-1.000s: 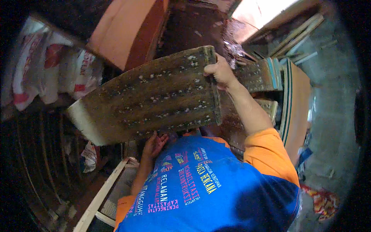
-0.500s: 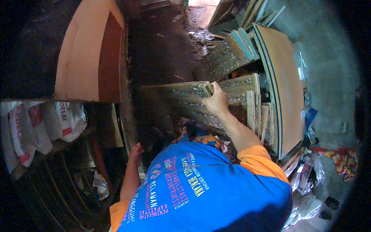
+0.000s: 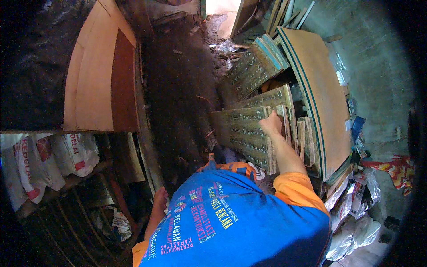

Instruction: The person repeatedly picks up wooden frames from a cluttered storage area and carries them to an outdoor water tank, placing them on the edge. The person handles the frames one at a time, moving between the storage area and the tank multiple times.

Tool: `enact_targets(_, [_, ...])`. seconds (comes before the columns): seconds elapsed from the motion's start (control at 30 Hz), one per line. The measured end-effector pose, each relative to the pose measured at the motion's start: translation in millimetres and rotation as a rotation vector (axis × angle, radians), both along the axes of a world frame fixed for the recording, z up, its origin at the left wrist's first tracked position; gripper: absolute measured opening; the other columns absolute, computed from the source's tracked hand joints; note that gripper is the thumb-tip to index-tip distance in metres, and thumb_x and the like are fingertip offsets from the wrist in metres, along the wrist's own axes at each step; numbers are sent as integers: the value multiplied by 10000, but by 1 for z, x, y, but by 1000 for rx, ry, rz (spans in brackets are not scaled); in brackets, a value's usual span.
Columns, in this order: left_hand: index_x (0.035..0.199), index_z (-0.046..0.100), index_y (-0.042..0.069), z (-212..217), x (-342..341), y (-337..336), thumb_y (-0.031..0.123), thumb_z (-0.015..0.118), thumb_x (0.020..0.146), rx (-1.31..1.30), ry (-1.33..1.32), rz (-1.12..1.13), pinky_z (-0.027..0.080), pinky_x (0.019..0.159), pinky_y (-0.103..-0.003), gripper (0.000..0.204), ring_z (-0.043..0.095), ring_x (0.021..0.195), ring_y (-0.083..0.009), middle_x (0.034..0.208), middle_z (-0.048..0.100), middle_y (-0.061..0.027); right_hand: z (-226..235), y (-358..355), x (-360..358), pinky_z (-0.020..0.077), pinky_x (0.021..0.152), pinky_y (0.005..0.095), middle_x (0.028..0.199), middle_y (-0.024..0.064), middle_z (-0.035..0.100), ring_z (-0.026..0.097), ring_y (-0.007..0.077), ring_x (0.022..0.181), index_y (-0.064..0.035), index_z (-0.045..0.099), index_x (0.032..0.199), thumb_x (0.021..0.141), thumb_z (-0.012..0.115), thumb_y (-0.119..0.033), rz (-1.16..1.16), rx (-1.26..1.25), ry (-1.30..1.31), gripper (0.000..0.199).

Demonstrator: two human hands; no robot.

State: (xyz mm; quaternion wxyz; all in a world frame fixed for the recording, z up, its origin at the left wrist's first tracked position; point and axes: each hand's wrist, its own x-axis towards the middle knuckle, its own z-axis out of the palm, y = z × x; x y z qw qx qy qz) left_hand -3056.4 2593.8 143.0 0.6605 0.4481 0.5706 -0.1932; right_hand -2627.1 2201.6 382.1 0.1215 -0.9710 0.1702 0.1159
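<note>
**Right hand on the slatted tray, left hand loose**

The right hand [image 3: 271, 124] grasps the top edge of a weathered, mossy rectangular wooden slat tray [image 3: 242, 133], leaning among similar trays beside a large plywood sheet [image 3: 318, 98]. The left hand [image 3: 159, 198] hangs released, near the bare dark dirt floor [image 3: 178, 89].

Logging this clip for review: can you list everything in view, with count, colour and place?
Slatted board: one, greenish brown, upright at centre right, gripped at its top edge.
Similar boards: several, greenish, stacked leaning behind it.
Large sheet: one, tan with green edge, leaning at right.
Plywood panels: two or so, orange-brown, upper left.
Sacks: several, white with red print, lower left.
Plastic bags: some, clear, lower right.
Cloth: one, red and yellow, far right.
Dirt floor: dark, centre.
Shirt: blue, orange sleeves.
Left hand: hanging free.
Right hand: gripping the board.
</note>
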Motion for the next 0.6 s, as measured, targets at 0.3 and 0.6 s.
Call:
enact_targets(0.3, [1272,486,172,-7,29,6,387,615,844,55,-44,35,417,788,-361,496,535,938,-172,1097,577,-20,-16,-52,31,445,872,449,1147,252,548,537,385,1069,23,419,1214,702,613,-191,2,-85,-44,589])
enact_targets(0.6, [1236,537,118,-21,20,-29,370,616,850,133,-135,156,416,845,-378,468,527,1007,-213,1144,580,-65,-41,-68,11,387,979,442,1403,135,328,371,342,1240,-76,269,1392,844,519,-89,84,-424,-113,602])
